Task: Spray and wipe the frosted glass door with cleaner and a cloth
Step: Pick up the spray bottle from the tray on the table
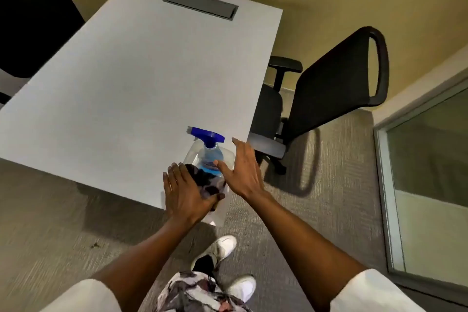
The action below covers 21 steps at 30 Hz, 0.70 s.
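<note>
Left hand (184, 195) clasps the cloth (211, 182), thumb hooked round it, at the tabletop's (126, 83) near corner; right hand (243, 172), released, touches the spray bottle (206, 151).

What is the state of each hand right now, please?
Left hand: holding the dark cloth, thumb curled round it.
Right hand: open, fingers straight, beside the spray bottle, holding nothing.

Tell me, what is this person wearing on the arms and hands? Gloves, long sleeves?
No gloves: the left hand and right hand are bare, with no ring, watch or band showing. The forearms are bare too. A white short sleeve covers each upper arm, the left sleeve and right sleeve, both plain and unmarked.
</note>
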Each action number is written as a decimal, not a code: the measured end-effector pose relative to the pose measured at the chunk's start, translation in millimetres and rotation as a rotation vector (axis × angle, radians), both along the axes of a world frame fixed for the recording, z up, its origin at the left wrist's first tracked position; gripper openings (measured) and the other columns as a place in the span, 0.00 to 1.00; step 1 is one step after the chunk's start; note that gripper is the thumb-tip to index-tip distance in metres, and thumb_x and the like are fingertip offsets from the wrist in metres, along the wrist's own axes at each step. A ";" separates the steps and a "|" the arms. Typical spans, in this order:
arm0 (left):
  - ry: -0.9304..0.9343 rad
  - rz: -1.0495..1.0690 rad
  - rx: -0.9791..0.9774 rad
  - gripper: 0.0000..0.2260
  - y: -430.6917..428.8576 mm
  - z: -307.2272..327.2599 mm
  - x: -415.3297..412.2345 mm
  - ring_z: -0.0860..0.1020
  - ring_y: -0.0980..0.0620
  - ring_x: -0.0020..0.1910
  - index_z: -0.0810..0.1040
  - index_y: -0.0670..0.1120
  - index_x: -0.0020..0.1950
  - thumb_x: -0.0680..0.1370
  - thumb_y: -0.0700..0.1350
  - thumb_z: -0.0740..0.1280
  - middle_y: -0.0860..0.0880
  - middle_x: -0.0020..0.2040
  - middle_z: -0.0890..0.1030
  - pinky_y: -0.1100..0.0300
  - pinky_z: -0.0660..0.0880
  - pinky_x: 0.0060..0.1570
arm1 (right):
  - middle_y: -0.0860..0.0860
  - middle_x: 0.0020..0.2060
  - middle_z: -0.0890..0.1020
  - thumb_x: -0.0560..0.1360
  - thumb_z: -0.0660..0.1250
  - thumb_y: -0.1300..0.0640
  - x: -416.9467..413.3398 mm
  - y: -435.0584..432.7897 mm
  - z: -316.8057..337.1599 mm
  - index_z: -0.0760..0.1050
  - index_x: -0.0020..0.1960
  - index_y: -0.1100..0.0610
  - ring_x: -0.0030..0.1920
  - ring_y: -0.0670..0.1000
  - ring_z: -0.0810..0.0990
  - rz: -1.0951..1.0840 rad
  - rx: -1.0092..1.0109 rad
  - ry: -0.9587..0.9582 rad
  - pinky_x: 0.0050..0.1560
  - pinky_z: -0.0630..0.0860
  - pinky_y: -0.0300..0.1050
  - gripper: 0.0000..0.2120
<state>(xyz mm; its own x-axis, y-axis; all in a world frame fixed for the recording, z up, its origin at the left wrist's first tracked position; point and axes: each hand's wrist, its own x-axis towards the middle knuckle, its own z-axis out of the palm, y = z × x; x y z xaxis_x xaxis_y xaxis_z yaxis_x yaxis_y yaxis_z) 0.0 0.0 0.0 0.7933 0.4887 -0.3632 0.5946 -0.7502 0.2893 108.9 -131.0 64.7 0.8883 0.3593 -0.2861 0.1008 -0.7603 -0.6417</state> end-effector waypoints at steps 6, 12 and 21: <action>0.085 -0.013 0.013 0.74 8.4 -17.0 -1.0 0.46 0.36 0.93 0.42 0.40 0.90 0.64 0.87 0.66 0.36 0.92 0.47 0.40 0.37 0.90 | 0.54 0.79 0.73 0.80 0.78 0.47 11.5 27.6 -3.3 0.65 0.83 0.52 0.78 0.57 0.72 -0.003 0.077 0.032 0.76 0.74 0.56 0.38; 0.148 -0.033 0.002 0.75 6.0 -10.0 5.5 0.44 0.36 0.93 0.38 0.38 0.89 0.64 0.86 0.68 0.34 0.92 0.44 0.40 0.36 0.89 | 0.56 0.69 0.81 0.79 0.78 0.48 16.3 41.7 -10.9 0.74 0.76 0.56 0.68 0.57 0.80 -0.084 0.042 0.041 0.60 0.73 0.43 0.30; 0.181 -0.023 -0.019 0.73 1.8 1.9 10.9 0.41 0.33 0.92 0.34 0.38 0.88 0.68 0.84 0.68 0.33 0.91 0.39 0.37 0.37 0.89 | 0.56 0.67 0.82 0.76 0.81 0.46 5.5 35.0 5.9 0.76 0.74 0.57 0.66 0.56 0.82 -0.257 0.179 0.018 0.60 0.80 0.47 0.32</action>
